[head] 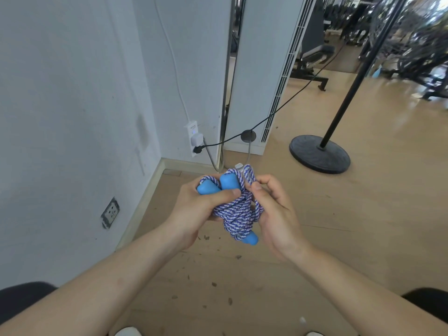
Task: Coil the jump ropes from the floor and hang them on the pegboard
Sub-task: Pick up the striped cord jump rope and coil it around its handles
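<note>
Left hand [194, 210] clenched around coiled jump rope [236, 212] and blue handles [229, 183], right hand [274, 214] pinching its strands.

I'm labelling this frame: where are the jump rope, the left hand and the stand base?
jump rope [236, 212]: head view, wound coil.
left hand [194, 209]: head view, back of hand.
stand base [305, 154]: head view, disc top.
</note>
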`<state>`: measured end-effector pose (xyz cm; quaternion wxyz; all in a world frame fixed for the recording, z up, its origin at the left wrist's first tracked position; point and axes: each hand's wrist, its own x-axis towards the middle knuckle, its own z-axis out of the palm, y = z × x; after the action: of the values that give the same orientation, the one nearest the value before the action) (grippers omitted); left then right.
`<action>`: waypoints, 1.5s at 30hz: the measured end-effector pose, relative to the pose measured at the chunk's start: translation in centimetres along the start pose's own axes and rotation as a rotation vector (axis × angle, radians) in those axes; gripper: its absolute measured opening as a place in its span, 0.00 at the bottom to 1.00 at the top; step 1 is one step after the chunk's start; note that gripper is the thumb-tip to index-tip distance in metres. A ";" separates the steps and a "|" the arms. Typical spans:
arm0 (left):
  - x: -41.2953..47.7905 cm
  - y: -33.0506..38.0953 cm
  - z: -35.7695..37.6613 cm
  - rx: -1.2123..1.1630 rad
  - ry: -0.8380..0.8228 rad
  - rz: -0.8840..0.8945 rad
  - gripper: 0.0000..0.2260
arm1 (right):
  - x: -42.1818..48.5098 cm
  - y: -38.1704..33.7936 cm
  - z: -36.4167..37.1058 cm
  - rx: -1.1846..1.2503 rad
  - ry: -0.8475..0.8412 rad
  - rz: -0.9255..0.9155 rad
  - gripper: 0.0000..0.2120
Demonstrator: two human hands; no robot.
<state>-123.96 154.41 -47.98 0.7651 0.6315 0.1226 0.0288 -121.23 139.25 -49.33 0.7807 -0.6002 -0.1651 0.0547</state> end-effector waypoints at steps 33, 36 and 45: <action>1.2 -0.1 0.2 0.391 -0.159 0.314 0.07 | 3.1 -4.5 -2.4 0.147 0.013 0.156 0.13; 1.5 0.0 -0.1 0.439 -0.184 0.351 0.09 | 2.9 -4.2 -2.3 0.044 0.000 0.146 0.12; 2.6 0.1 -2.1 0.332 -0.090 0.325 0.11 | 1.4 -4.3 -1.9 -0.478 -0.044 0.000 0.06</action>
<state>-121.88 156.94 -48.60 0.6406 0.7609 -0.0118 0.1028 -119.83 136.73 -45.36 0.6128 -0.7664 -0.1905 0.0271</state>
